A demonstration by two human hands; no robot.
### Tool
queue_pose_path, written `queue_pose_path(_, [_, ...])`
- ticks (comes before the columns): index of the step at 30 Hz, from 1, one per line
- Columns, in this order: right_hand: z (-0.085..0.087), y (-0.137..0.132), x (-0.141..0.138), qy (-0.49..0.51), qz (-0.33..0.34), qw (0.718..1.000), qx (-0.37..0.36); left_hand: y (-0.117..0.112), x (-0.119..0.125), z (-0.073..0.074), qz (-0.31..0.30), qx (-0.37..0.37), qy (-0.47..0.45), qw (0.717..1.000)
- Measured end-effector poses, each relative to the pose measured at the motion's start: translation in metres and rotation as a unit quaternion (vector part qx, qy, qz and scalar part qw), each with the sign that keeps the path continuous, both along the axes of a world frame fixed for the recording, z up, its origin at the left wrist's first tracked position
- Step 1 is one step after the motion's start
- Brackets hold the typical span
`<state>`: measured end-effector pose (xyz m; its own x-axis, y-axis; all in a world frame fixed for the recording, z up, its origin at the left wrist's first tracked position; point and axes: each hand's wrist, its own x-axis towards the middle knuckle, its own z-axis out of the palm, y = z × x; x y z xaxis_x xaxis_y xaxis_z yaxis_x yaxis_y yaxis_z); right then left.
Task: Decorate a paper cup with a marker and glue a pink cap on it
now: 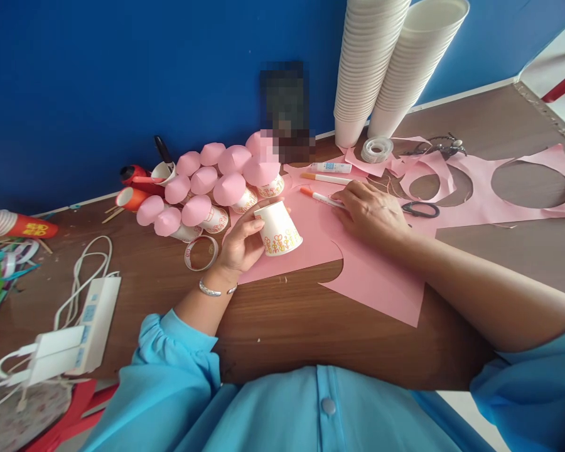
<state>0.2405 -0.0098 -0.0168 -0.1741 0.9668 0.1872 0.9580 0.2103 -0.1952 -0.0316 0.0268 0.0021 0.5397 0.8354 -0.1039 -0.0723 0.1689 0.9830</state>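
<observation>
My left hand (245,242) is wrapped round a white paper cup (279,227), held upside down. Orange and yellow drawn patterns run along the cup's rim. On the pink paper, my right hand (371,207) has its fingertips closed on the end of a white marker with a red-orange cap (321,197). Just beyond it lies a second marker with a yellow-orange cap (327,179), its far end near my right fingers. Left of the cup stand several upturned paper cups (215,220) topped with pink paper cones (229,188).
Tall stacks of white cups (371,69) stand by the blue wall. Clear tape (376,149), a glue tube (331,167), scissors (421,209) and cut pink paper (489,207) lie on the right. A paper ring (201,253) and a power strip (96,320) are on the left.
</observation>
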Motion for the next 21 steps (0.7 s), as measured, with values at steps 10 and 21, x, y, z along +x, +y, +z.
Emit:
queue_pose_path(10, [0.007, 0.000, -0.002, -0.069, -0.010, 0.997, -0.024, -0.005, 0.001, 0.002, 0.003, -0.018, -0.023, 1.000])
queue_pose_path(21, [0.008, -0.002, -0.002, -0.061, -0.004, 0.998, -0.009, -0.016, 0.002, -0.002, -0.041, -0.004, 0.033, 0.999])
